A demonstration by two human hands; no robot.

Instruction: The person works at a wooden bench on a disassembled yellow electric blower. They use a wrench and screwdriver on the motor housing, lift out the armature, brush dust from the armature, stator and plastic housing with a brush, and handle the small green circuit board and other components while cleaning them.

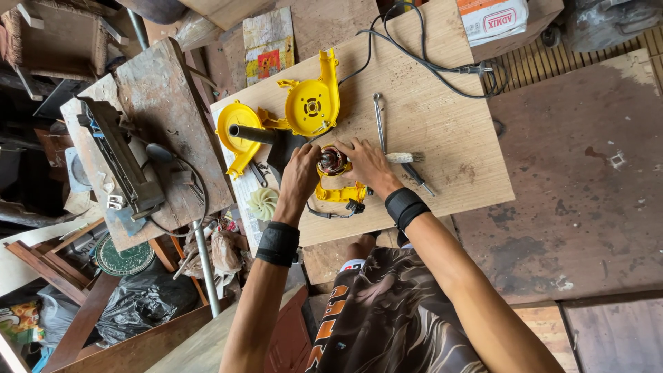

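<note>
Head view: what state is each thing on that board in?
Motor: bare, held by left hand and right hand.
Yellow housing: opened, lying apart.
Yellow cover: off, beside black nozzle.
Plug: unplugged.
White fan: removed, loose.
Wrench: lying flat.

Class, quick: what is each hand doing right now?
Left hand: closed on the motor.
Right hand: closed on the motor too.

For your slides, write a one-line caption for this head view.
Both hands, left hand and right hand, grip a copper-wound motor amid yellow housing halves on a wooden board.
</note>
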